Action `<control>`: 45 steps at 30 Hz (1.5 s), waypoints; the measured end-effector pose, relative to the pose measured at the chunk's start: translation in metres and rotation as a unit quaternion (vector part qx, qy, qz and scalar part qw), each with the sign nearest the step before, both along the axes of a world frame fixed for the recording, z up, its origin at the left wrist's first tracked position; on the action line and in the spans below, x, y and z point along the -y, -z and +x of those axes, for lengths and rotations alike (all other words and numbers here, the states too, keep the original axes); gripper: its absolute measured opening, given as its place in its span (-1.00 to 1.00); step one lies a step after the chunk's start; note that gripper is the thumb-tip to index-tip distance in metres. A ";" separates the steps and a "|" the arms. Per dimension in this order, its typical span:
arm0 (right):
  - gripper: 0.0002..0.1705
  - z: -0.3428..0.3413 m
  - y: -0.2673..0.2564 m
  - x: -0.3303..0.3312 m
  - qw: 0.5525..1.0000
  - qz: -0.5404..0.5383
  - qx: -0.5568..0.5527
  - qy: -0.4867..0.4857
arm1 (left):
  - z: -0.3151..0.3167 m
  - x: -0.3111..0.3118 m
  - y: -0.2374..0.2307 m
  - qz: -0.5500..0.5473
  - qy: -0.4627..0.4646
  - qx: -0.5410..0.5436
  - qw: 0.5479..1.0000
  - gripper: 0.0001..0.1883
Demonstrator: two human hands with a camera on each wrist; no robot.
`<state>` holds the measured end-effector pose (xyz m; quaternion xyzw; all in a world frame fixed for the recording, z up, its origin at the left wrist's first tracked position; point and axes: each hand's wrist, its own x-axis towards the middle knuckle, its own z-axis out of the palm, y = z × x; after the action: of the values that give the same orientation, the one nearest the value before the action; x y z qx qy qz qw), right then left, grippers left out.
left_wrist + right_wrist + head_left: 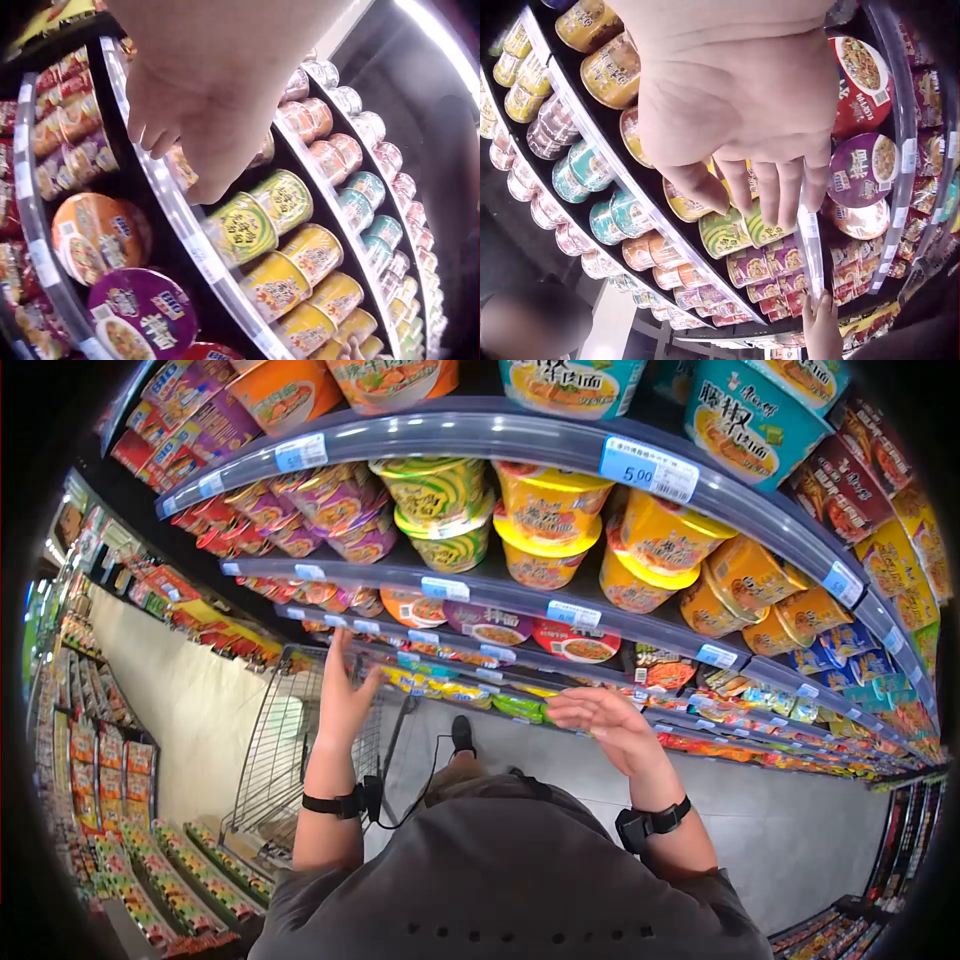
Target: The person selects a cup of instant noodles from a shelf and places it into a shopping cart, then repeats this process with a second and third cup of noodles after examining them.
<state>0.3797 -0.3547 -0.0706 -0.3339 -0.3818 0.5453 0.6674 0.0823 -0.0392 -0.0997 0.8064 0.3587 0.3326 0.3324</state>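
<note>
Item: stack of green noodle tubs point(440, 510), two high, upright, its long axis vertical, standing on a shelf before the person; all places below taken from it, as the person faces it. Immediately right: yellow-lidded tubs point(553, 510), likewise stacked. Immediately left: purple tubs point(335, 508). One shelf lower, slightly right: a purple bowl point(490, 622); farther right, a red bowl point(572, 642). Lower left: a wire shopping cart point(268, 745). Left hand point(345, 695): lower left of the stack, empty, fingers extended, thumb apart; seemingly the nearer of the two, the stack lying up and to its right. Right hand point(612, 728): lower right, empty, fingers loosely spread; the stack lies up and to its left. Contact with the shelf edge: I cannot tell.
</note>
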 end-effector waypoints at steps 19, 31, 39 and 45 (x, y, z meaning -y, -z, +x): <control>-0.42 -0.102 0.017 0.024 0.996 -0.083 -0.007 0.021 | -0.337 0.054 0.240 -0.255 -0.267 -0.203 0.907 -0.23; -0.44 -0.239 0.021 0.111 0.989 -0.142 0.001 0.042 | -0.414 0.147 0.323 -0.279 -0.154 -0.262 0.911 0.09; -0.43 -0.299 0.022 0.178 0.978 -0.202 0.014 0.047 | -0.409 0.174 0.339 -0.265 -0.139 -0.173 0.938 0.10; -0.46 -0.305 0.017 0.195 0.982 -0.181 0.035 0.034 | -0.395 0.210 0.342 -0.244 -0.127 -0.189 0.943 0.14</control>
<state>0.0747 -0.5492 -0.0880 -0.4808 -0.2890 0.5704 0.6000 -0.3124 -0.2491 -0.4413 0.6966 0.5843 0.1163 0.3999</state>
